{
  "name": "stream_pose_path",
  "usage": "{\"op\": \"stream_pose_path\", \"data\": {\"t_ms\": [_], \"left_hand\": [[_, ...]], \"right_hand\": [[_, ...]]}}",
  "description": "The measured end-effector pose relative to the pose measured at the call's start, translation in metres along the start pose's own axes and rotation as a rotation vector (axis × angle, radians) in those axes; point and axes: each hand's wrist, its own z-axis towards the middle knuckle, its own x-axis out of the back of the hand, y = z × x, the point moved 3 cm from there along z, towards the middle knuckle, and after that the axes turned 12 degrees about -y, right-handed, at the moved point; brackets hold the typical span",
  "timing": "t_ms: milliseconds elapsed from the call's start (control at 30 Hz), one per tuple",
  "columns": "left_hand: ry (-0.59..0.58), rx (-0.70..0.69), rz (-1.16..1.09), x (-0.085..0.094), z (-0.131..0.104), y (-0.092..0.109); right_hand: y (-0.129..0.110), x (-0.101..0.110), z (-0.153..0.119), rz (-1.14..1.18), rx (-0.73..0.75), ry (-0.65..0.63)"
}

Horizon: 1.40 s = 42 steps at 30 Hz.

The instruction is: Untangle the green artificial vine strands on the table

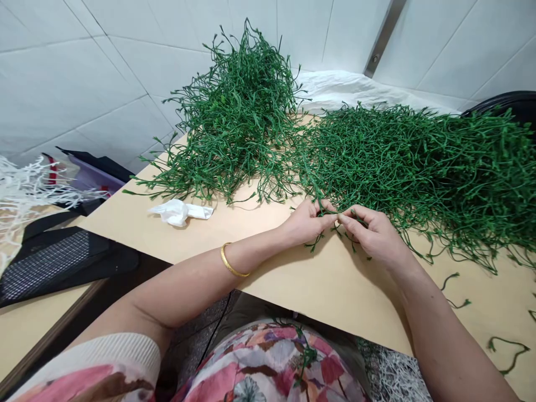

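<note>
My left hand (309, 222) and my right hand (368, 229) meet at the front of the green heap, fingertips nearly touching. Each is closed in a pinch on thin green plastic stems (317, 242), whose ends poke out below the fingers. How many stems each hand grips is hidden. Right behind my hands lies a wide tangled pile of green artificial stems (389, 162) with small branched tips. A taller mound of the same stems (247, 106) rises at the back left.
A crumpled white tissue (176, 213) lies left on the table (272, 273). Loose stems (508, 349) lie at right. White strands (31, 195) and a black mesh item (50, 268) sit on a surface at left. A tiled wall (167, 33) stands behind.
</note>
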Motion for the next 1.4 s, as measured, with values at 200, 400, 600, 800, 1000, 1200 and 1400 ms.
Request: {"op": "stream_pose_path", "data": {"t_ms": [200, 400, 600, 800, 1000, 1200, 1400], "left_hand": [[-0.063, 0.008, -0.07, 0.002, -0.002, 0.0], [-0.079, 0.021, -0.156, 0.001, -0.001, -0.001], [-0.118, 0.043, -0.171, 0.006, 0.0, -0.002], [-0.178, 0.11, -0.292, 0.004, -0.004, 0.0], [-0.412, 0.128, -0.401, -0.007, -0.011, 0.006], [-0.578, 0.102, -0.45, -0.015, -0.017, 0.008], [-0.623, 0.127, -0.574, -0.014, -0.02, 0.005]], "right_hand": [[-0.006, 0.001, -0.003, -0.174, 0.047, -0.042], [-0.006, 0.002, -0.005, -0.219, 0.029, -0.013], [-0.008, 0.002, -0.005, -0.053, 0.058, -0.073], [-0.002, 0.002, -0.003, 0.149, 0.113, -0.127], [-0.008, -0.005, -0.009, 0.507, 0.279, -0.215], [-0.022, -0.012, -0.014, 0.672, 0.331, -0.286], [-0.026, -0.011, -0.021, 0.654, 0.327, -0.301]]}}
